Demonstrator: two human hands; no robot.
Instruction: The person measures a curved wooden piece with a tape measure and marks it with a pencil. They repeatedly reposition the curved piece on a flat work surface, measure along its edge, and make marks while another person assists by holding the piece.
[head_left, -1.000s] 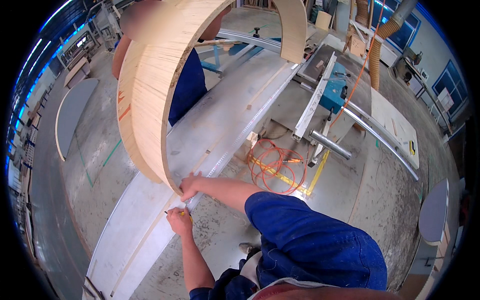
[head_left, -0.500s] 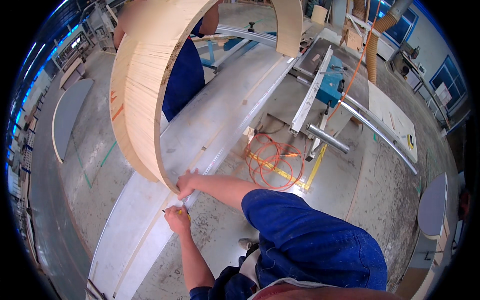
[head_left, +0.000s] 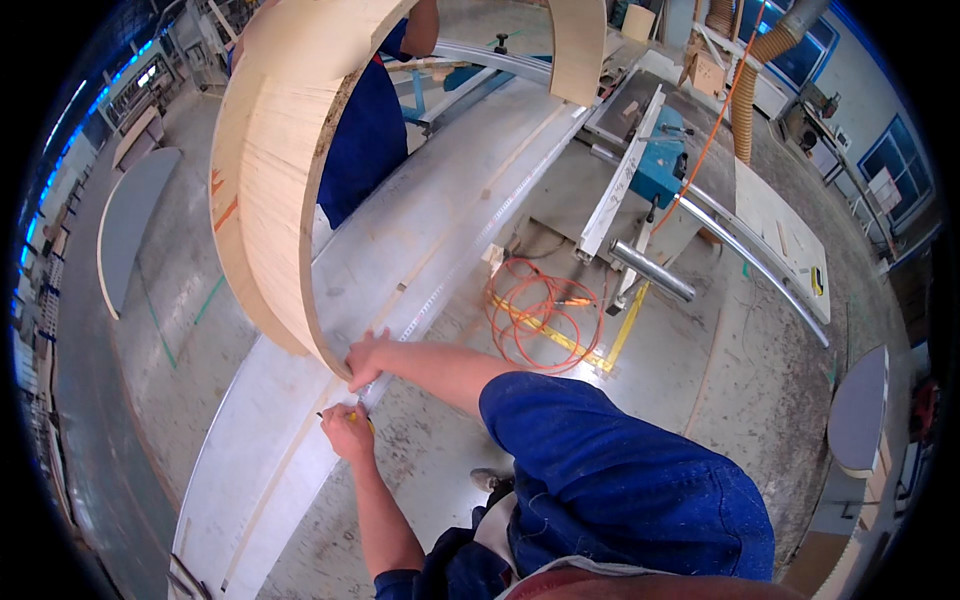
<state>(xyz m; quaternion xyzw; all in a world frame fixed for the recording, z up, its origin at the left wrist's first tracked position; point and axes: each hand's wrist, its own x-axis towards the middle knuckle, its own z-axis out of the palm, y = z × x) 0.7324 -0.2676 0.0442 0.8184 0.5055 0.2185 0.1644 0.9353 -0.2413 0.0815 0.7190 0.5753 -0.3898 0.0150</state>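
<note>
A large arched plywood panel stands on edge on a long grey sliding table. My right hand grips its near lower end, thumb up along the edge. Just below, my left hand is closed around a small yellow tool that looks like a tape measure, mostly hidden by the fingers. A thin dark tip pokes out beside these fingers; I cannot make out its kind. From near the arch's far foot, a graduated white strip runs along the table edge toward my hands.
Behind the arch stands a person in blue clothes. Right of the table are a saw unit with a blue housing and metal rails. A coiled orange hose lies on the floor. Grey half-round panels rest at left and right.
The whole view has shifted slightly, so things sit a little further left and up. Both hands keep their places at the arch's near end.
</note>
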